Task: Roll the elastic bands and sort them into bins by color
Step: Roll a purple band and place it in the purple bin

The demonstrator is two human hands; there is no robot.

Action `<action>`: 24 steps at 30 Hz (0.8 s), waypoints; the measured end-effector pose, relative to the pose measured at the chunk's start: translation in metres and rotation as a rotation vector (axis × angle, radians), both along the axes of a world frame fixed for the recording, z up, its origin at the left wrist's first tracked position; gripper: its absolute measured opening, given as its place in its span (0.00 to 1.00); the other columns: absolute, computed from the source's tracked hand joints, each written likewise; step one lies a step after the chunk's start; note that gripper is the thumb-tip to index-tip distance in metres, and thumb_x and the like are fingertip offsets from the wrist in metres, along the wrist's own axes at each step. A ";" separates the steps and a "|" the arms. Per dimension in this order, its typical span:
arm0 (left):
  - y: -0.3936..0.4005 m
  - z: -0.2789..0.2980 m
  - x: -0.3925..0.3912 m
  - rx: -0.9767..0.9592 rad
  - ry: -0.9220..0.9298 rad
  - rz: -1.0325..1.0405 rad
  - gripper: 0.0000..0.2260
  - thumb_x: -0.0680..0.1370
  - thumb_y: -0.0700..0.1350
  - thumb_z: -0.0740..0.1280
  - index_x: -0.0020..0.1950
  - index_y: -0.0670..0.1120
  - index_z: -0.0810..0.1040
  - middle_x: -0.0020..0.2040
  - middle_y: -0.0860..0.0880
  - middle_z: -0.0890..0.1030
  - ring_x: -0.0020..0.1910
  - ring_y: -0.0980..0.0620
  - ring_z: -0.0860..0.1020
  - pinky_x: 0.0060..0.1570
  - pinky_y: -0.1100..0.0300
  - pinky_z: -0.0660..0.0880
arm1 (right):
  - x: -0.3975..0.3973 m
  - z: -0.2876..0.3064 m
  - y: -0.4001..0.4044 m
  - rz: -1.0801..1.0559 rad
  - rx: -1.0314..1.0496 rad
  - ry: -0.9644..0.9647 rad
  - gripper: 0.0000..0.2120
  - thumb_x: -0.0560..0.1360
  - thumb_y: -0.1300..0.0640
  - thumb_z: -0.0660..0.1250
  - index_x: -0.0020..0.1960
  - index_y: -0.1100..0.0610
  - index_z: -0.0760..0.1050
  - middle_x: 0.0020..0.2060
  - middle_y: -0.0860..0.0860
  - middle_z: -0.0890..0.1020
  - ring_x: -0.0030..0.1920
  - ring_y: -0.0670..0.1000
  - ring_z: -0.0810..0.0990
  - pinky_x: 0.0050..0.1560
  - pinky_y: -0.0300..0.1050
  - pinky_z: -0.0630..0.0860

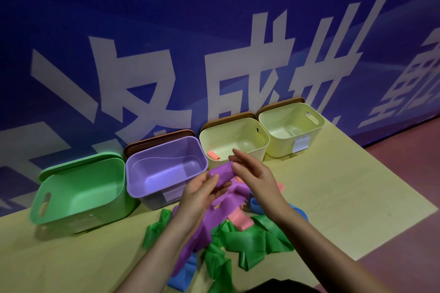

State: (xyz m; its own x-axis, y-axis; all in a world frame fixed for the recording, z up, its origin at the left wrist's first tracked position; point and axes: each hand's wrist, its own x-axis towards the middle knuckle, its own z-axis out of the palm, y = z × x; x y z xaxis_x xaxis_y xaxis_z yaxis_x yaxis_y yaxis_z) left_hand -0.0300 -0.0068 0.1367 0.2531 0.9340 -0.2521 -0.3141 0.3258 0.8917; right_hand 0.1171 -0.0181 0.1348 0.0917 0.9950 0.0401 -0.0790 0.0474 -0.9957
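Note:
A purple elastic band (222,175) is partly rolled above the table, its loose tail hanging down to the pile. My left hand (202,191) grips the roll from below with thumb and fingers curled round it. My right hand (253,170) lies against the roll's right side with fingers nearly straight. Below the hands lies a heap of green bands (245,240), a pink band (240,220) and blue bands (184,273). A rolled pink band (213,155) lies in the left yellow bin (234,140).
Four bins stand along the blue wall: a green bin (78,188), a purple bin (164,169), then two pale yellow bins, the right one (291,127) at the table's far corner. Brown lids lean behind them. The table's right edge drops to a reddish floor.

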 end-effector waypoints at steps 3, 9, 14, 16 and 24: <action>-0.002 0.000 -0.002 0.068 0.049 -0.028 0.10 0.81 0.37 0.59 0.57 0.42 0.78 0.49 0.44 0.85 0.50 0.48 0.83 0.47 0.63 0.78 | -0.002 0.000 0.005 0.065 -0.041 0.008 0.09 0.77 0.59 0.67 0.57 0.55 0.79 0.50 0.50 0.83 0.53 0.48 0.80 0.56 0.42 0.76; 0.004 -0.012 -0.013 0.215 0.300 -0.001 0.09 0.79 0.37 0.63 0.51 0.48 0.80 0.47 0.49 0.85 0.51 0.48 0.82 0.55 0.54 0.77 | -0.010 -0.008 0.006 0.009 0.089 -0.323 0.16 0.73 0.55 0.63 0.58 0.58 0.79 0.46 0.50 0.83 0.46 0.41 0.80 0.48 0.32 0.73; 0.006 -0.017 -0.014 0.085 0.154 0.099 0.07 0.78 0.38 0.65 0.52 0.45 0.82 0.47 0.45 0.85 0.50 0.47 0.82 0.53 0.57 0.77 | -0.021 -0.016 0.012 -0.048 0.059 -0.306 0.13 0.74 0.55 0.63 0.56 0.58 0.78 0.44 0.50 0.82 0.44 0.43 0.78 0.46 0.34 0.73; 0.009 -0.019 -0.013 0.047 0.093 0.160 0.08 0.78 0.37 0.64 0.52 0.44 0.82 0.47 0.45 0.85 0.50 0.48 0.82 0.55 0.56 0.77 | -0.028 -0.017 0.015 -0.053 0.030 -0.216 0.05 0.75 0.58 0.65 0.51 0.54 0.77 0.41 0.50 0.81 0.42 0.44 0.78 0.45 0.36 0.74; 0.030 -0.020 -0.023 -0.128 -0.299 0.374 0.09 0.77 0.33 0.62 0.55 0.31 0.76 0.46 0.38 0.82 0.46 0.47 0.81 0.44 0.61 0.80 | -0.055 -0.019 0.034 0.019 -0.053 -0.093 0.04 0.75 0.66 0.68 0.46 0.58 0.77 0.39 0.53 0.79 0.40 0.45 0.78 0.46 0.39 0.74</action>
